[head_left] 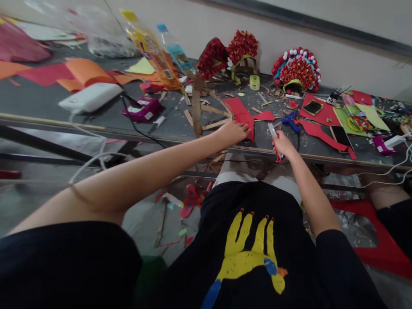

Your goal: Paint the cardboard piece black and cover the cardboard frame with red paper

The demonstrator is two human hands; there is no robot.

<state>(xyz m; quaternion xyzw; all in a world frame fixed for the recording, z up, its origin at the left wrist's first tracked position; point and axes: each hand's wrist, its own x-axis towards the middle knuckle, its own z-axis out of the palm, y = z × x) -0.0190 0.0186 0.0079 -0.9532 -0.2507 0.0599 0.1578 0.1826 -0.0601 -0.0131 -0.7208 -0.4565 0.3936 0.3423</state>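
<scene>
My left hand (233,131) lies with its fingers stretched out over the lower part of a red sheet (240,110) near the table's front edge. Gripped in my right hand (283,145) is a box cutter (272,130) with a red handle, its pale blade end pointing up and away from me. A smaller red cut piece (265,116) sits between the two hands. Just beyond my right hand rests a blue glue gun (291,121). To the left of my left hand are brown cardboard strips (196,105).
Decorated red headdresses (296,71) stand along the wall, near a yellow tape roll (254,82). Two bottles (154,53) lean at the back left. A white power strip (92,98) with cables lies left; a phone (341,136) lies right. Another person's arm (388,193) shows at right.
</scene>
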